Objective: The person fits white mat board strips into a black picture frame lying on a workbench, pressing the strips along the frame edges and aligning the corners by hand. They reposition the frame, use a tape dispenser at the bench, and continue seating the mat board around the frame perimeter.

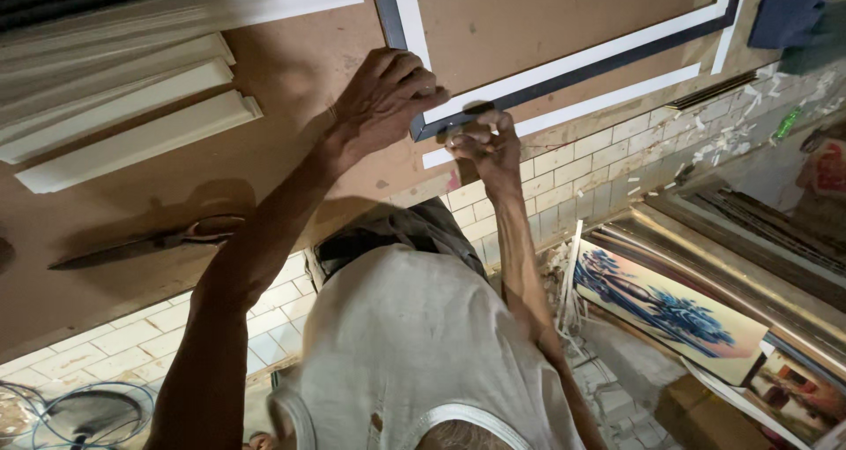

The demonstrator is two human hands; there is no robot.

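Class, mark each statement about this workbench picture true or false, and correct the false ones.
1. Both hands meet at a corner of the dark frame. True: the left hand and the right hand are there.
2. The scissors are in the left hand. False: they lie on the brown worktop, apart from both hands.
3. White moulding strips lie stacked on the worktop. True.
4. A picture of blue palm trees leans beside the tiled bench side. True.
5. The frame is red. False: it is dark with a white inner edge.
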